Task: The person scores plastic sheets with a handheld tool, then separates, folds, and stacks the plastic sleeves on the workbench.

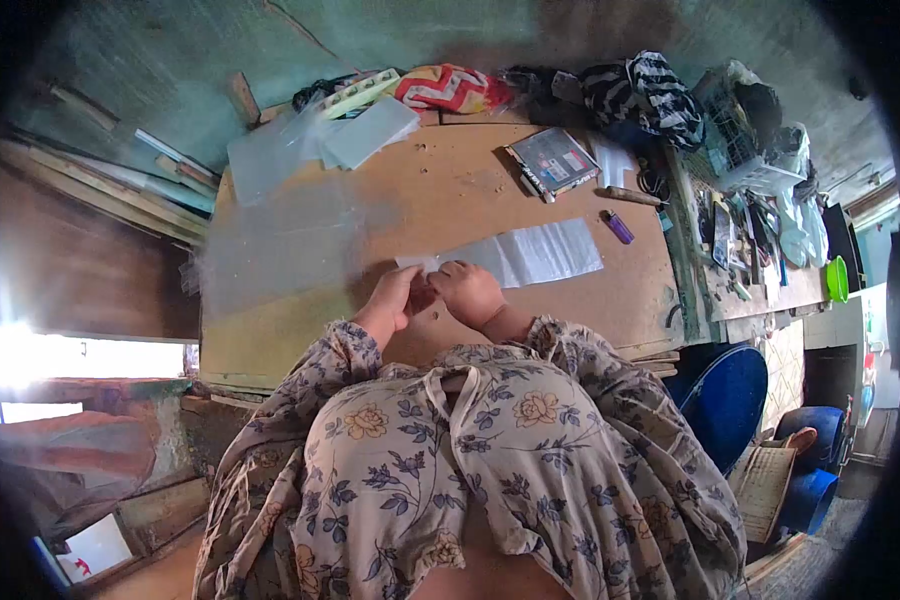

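Note:
A long strip of clear plastic (545,253) lies on the brown tabletop (450,205), running from the right towards both hands. My left hand (395,298) is closed near the strip's left end, its fingertips pressed close to the other hand. My right hand (467,292) is curled over the plastic with its fingers bent together. The two hands meet at the end of the strip, and the exact grip between the fingertips is too small to make out. A purple lighter (618,227) lies beyond the strip's right end.
Clear sheets (370,132) are stacked at the back left. A flat black-and-grey box (552,163) and a wooden-handled tool (632,196) lie at the back right. Bundled cloths (452,88) line the wall. A wire basket (735,130) stands right, above a blue barrel (725,395).

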A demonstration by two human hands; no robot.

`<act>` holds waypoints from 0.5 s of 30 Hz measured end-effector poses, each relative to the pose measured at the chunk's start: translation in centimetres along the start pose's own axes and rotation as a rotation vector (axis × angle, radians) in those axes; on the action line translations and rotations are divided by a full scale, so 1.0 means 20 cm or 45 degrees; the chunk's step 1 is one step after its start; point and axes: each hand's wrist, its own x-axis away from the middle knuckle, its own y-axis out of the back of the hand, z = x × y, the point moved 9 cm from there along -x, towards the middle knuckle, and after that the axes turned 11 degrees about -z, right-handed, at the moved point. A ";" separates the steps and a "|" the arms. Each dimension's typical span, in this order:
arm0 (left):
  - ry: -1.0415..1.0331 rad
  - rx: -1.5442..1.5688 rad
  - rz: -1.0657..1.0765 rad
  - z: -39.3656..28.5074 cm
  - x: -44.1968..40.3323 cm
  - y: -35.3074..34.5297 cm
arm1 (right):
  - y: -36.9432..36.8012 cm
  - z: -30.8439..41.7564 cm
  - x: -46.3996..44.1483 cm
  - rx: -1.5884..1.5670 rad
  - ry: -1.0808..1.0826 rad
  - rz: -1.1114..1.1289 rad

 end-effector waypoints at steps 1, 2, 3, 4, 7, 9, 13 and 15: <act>0.123 0.041 0.004 0.05 -0.01 0.00 | 0.01 0.00 0.01 -0.068 -0.023 0.006; 0.191 0.098 -0.052 0.09 -0.01 0.02 | 0.01 0.01 0.01 -0.061 -0.022 0.002; 0.190 0.095 -0.045 0.10 -0.03 0.03 | 0.03 -0.02 0.02 -0.194 -0.139 -0.048; 0.196 0.111 0.012 0.12 -0.06 0.04 | 0.04 -0.06 0.03 -0.329 -0.256 -0.099; 0.140 0.061 0.050 0.09 -0.05 0.02 | 0.06 -0.13 0.04 -0.541 -0.520 -0.037; 0.075 -0.009 0.034 0.04 -0.03 0.03 | 0.14 -0.21 0.03 -0.596 -0.631 -0.149; -0.051 -0.193 0.273 -0.16 0.01 0.01 | 0.29 -0.73 0.20 -0.705 -1.053 -0.630; -0.118 -0.346 0.408 -0.25 0.06 -0.05 | 0.54 -0.76 0.28 -0.983 -1.245 -0.930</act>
